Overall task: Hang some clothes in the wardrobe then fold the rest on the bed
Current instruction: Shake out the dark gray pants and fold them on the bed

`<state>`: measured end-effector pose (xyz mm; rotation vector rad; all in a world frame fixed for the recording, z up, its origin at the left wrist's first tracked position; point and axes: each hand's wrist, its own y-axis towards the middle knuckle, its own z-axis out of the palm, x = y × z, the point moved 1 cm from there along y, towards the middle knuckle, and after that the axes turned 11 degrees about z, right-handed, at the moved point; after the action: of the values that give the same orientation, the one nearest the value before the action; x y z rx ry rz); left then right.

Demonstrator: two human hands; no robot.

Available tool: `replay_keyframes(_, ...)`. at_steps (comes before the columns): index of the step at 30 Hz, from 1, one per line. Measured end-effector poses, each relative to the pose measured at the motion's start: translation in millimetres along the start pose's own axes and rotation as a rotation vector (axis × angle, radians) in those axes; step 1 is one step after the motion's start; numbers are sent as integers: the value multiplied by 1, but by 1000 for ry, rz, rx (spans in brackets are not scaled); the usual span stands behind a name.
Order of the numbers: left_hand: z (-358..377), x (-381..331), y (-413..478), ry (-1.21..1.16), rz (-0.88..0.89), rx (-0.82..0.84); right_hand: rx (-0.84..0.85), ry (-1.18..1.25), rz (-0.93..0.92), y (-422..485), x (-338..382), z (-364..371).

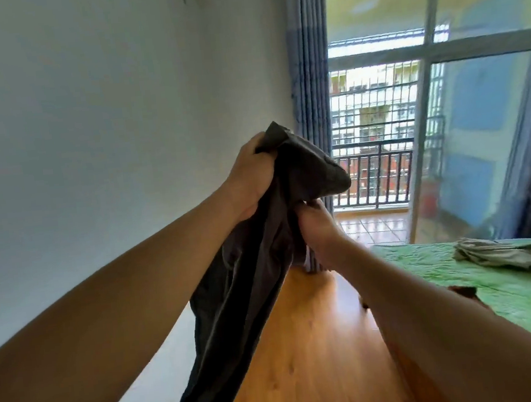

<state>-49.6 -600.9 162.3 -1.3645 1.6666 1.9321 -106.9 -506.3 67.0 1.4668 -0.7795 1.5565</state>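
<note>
Head view — left hand point(249, 176) and right hand point(320, 231), close together, clutch the top of a dark garment point(233, 288) hanging lengthwise, floorward, just left of the bed point(510, 300) — right hand nearer it.

The dark garment point(243, 284) runs off the bottom edge; the right hand point(320, 228) hides its fingertips in the folds; the blurred cloth point(499, 254) on the bed point(511, 303) is perhaps a shirt
</note>
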Motion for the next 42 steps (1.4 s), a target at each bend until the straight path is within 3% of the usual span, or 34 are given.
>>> replay_keyframes(10, 265, 16, 21, -311, -62, 304, -540, -256, -198, -25, 25, -293)
replay_keyframes(21, 548, 46, 6, -474, -179, 549, -875, -413, -83, -83, 36, -582)
replay_keyframes(27, 639, 87, -14, -344, -228, 684, -982, -500, 4, -109, 30, -670)
replay_keyframes(36, 751, 155, -18, -280, -85, 1272, -993, -719, 187, -104, 3, -743)
replay_keyframes(42, 821, 206, -6, -460, 11, 1606, -1097, -738, 359, -65, -22, -777)
